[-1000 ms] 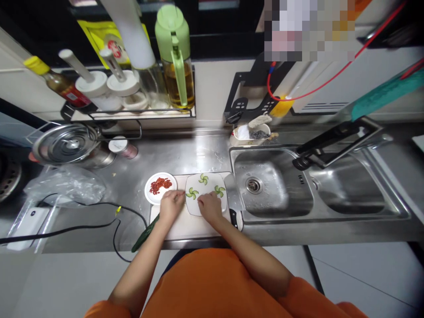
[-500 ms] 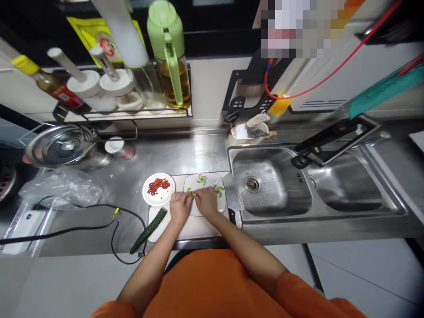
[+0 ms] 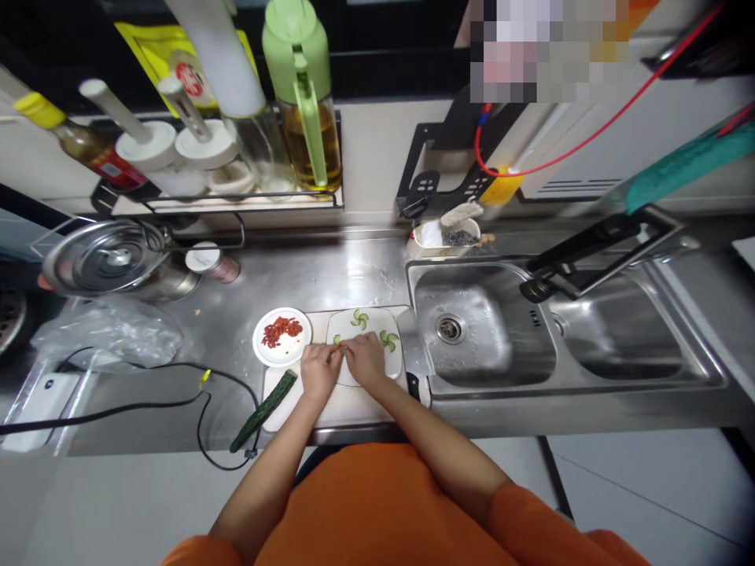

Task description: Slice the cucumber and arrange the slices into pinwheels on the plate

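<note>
Both hands meet over the left part of a white squarish plate. My left hand has its fingers pinched at the plate's left edge, and my right hand pinches beside it. A bit of green cucumber slice shows just past the fingertips; what lies between the fingers is mostly hidden. Fanned cucumber slices sit at the plate's top and right. Left of the hands, a small white plate bears red goji berries. A cut cucumber lies slanted across the cutting board's left edge.
Under the plate is a pale cutting board. A cleaver lies along its right side, by the double sink. A black cable, plastic bag and lidded pot are at left. Bottles line a rack behind.
The hands have barely moved, staying pinched together at the plate's left side. The whole view has shifted very slightly.
</note>
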{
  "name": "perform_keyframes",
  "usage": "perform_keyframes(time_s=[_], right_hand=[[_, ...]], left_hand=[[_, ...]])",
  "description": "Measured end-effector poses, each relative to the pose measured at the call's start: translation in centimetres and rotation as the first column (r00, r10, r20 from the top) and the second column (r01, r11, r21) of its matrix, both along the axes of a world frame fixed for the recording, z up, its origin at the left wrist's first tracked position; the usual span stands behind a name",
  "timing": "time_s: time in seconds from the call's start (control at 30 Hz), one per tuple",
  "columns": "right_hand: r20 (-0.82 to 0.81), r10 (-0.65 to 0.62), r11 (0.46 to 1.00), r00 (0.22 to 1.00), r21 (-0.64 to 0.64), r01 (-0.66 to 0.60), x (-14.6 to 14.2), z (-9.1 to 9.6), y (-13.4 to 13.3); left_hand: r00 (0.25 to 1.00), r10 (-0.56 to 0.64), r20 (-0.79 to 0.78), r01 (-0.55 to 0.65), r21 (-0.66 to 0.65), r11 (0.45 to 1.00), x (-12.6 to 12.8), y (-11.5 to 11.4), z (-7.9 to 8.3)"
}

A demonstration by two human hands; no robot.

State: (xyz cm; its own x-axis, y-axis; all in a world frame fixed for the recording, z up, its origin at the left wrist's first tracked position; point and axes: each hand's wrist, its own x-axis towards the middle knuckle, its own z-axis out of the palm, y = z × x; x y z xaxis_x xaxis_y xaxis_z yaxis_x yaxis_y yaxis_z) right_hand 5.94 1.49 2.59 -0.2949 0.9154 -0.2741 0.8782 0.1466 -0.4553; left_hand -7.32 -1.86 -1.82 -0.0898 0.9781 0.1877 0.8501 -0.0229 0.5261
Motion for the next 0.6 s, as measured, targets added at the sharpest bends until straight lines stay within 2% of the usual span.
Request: perform_keyframes(time_s=[0.27,0.6], right_hand=[[0.011,0.020,1.000,1.000,-0.021,-0.020,-0.16,0.18,0.12],[0.003,0.005,1.000,1.000,-0.020,-0.005,-0.28,-0.16,0.00]], left_hand=[[1.000,0.017,0.012,-0.018,0.006,1.000,-0.20,-0.05,-0.25],[1.000,-0.024,-0.004,0.024,-0.007,1.000,-0.39,0.00,-0.42]])
